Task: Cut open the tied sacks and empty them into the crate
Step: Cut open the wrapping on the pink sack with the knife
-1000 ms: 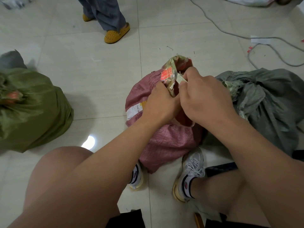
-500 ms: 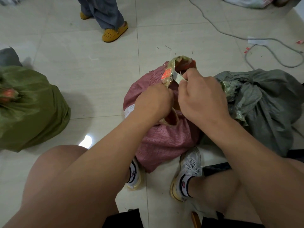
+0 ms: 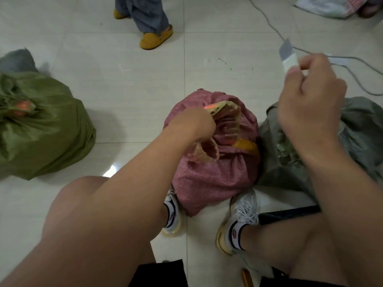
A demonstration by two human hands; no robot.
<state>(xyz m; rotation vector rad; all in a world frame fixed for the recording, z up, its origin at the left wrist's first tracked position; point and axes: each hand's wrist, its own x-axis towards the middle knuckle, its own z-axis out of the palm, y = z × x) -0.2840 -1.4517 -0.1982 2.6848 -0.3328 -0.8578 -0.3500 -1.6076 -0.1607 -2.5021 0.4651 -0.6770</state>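
Three sacks on the floor around the feet

Middle sack (image 3: 213,175) sits dead centre between both shoes; second sack (image 3: 39,129) way off at 9 o'clock, third sack (image 3: 360,131) touching the middle one at 3. Someone's clog (image 3: 155,37) at 12, cable (image 3: 352,67) at 2.

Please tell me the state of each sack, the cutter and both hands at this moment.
Pink sack: upright between the feet, its mouth loosened and partly open.
Green sack: on the floor, neck bunched shut.
Grey sack: beside the pink one, crumpled; whether it is tied, I cannot tell.
Cutter: lifted clear of the sacks, blade pointing up.
Left hand: grips the pink sack's mouth.
Right hand: raised, holds the cutter.
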